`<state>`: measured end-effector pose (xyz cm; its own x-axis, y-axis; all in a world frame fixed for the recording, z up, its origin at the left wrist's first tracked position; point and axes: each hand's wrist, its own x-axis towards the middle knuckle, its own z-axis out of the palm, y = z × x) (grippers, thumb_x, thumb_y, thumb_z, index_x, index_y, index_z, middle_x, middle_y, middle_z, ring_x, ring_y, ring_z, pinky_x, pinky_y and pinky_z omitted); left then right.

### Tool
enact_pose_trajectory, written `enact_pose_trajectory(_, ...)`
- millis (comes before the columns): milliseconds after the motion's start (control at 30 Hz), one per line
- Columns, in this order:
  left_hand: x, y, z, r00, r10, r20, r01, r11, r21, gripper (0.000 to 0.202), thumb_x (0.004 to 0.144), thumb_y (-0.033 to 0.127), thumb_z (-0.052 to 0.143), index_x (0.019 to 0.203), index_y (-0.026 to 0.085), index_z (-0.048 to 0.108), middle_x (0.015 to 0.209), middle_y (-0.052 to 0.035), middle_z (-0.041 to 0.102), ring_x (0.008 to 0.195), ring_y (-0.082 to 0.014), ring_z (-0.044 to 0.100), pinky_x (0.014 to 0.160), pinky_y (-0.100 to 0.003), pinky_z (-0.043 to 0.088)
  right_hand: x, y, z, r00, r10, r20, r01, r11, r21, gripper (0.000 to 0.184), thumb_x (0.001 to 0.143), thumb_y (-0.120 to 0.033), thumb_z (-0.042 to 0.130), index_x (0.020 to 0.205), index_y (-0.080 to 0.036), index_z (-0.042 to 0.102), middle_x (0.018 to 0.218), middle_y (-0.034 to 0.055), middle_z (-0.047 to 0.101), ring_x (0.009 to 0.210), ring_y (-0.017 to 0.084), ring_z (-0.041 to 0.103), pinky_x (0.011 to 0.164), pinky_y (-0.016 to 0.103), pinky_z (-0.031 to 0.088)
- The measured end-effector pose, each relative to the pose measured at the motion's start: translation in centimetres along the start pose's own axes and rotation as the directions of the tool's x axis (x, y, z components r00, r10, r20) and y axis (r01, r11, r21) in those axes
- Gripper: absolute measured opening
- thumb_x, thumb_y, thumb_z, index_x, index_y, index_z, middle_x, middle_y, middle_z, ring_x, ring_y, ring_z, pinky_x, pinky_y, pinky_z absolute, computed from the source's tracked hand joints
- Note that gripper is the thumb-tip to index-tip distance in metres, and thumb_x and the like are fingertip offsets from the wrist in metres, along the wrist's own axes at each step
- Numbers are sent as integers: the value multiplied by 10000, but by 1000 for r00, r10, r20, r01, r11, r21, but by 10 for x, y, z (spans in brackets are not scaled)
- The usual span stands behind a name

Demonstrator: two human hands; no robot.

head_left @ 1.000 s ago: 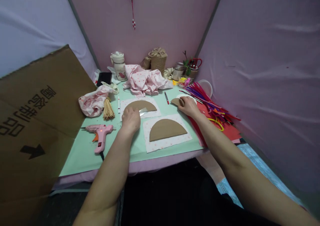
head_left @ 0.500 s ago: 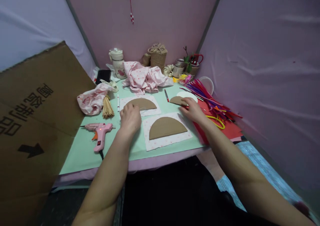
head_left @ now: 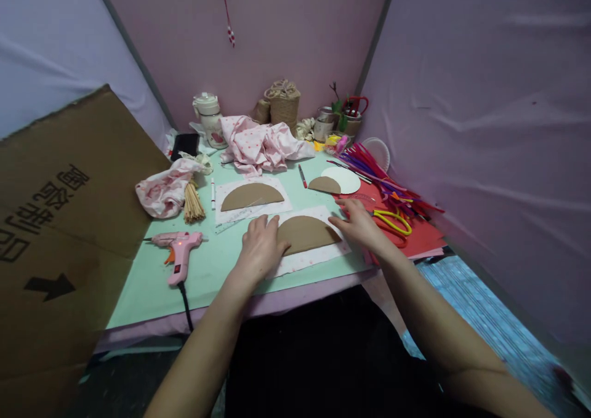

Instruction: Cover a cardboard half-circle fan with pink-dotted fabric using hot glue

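Note:
A large brown cardboard half-circle [head_left: 310, 233] lies on a square of pink-dotted white fabric [head_left: 318, 259] at the front of the table. My left hand [head_left: 262, 245] rests at its left side, fingers spread, the thumb at the cardboard's lower left corner. On the other side, my right hand [head_left: 361, 222] is open near the right edge of the fabric. Behind them, a second cardboard half-circle [head_left: 252, 196] sits on another fabric piece [head_left: 281, 187], with a clear ruler [head_left: 240, 217] along its straight edge. A smaller half-circle [head_left: 324, 184] overlaps a white disc [head_left: 347, 181].
A pink glue gun [head_left: 179, 252] lies at left, beside bundled sticks [head_left: 194, 202] and a tall cardboard sheet [head_left: 69, 233]. Yellow-handled scissors [head_left: 394, 220] and pipe cleaners [head_left: 383, 178] lie on red sheets [head_left: 425, 236] at right. Crumpled fabric [head_left: 263, 144] and twine [head_left: 284, 107] stand behind.
My left hand has moved right and nearer, from the rear half-circle to the front one. My right hand has left the small half-circle and come nearer. The view has shifted slightly.

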<state>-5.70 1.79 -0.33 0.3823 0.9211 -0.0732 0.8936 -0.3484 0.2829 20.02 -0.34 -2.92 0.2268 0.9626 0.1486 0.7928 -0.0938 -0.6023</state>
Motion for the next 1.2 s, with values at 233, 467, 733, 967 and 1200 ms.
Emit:
enact_pose_trajectory(233, 10, -1, -9, 993, -114, 41, 111, 992, 65, 668, 894, 438, 619, 1452, 161, 379, 1400, -198, 486, 1271, -369, 439, 984, -443, 413, 12, -15, 4, 993, 71, 95, -65, 996, -63, 611, 790, -365, 675, 1347, -164, 524, 1329, 169, 537, 1049, 251, 643, 916, 366, 498)
enact_pose_trajectory(467, 31, -4, -19, 988, -100, 119, 83, 987, 140, 568, 797, 526, 708, 1206, 160, 558, 1235, -191, 613, 1207, -385, 512, 940, -472, 423, 40, -20, 12, 989, 91, 113, -71, 983, -167, 554, 743, -204, 668, 1278, -93, 574, 1105, 171, 691, 1027, 279, 634, 856, 326, 460)
enact_pose_trajectory(733, 40, -15, -12, 992, -52, 115, 37, 992, 124, 450, 746, 535, 743, 980, 179, 597, 1143, -151, 657, 1117, -359, 576, 811, -382, 438, 36, -18, 14, 997, 26, 78, -24, 999, -23, 43, 760, -193, 601, 772, -180, 640, 774, 42, 698, 754, 183, 618, 661, 257, 412)
enact_pose_trajectory(967, 29, -16, -3, 999, 18, 27, -14, 990, -141, 312, 749, 308, 777, 944, 211, 552, 897, -24, 664, 878, -234, 609, 701, -299, 392, 13, -13, 11, 990, -141, 11, 137, 976, 170, 50, 805, -220, 560, 779, -203, 599, 816, 15, 693, 757, 163, 611, 693, 262, 444)
enact_pose_trajectory(1200, 21, -16, 9, 997, 61, -48, -73, 955, -289, 242, 796, 158, 698, 1017, 208, 612, 820, 3, 651, 828, -202, 602, 725, -296, 404, -2, -9, 19, 938, -341, 55, 319, 916, 242, 149, 877, -236, 569, 922, -195, 706, 878, 59, 712, 799, 186, 617, 736, 309, 459)
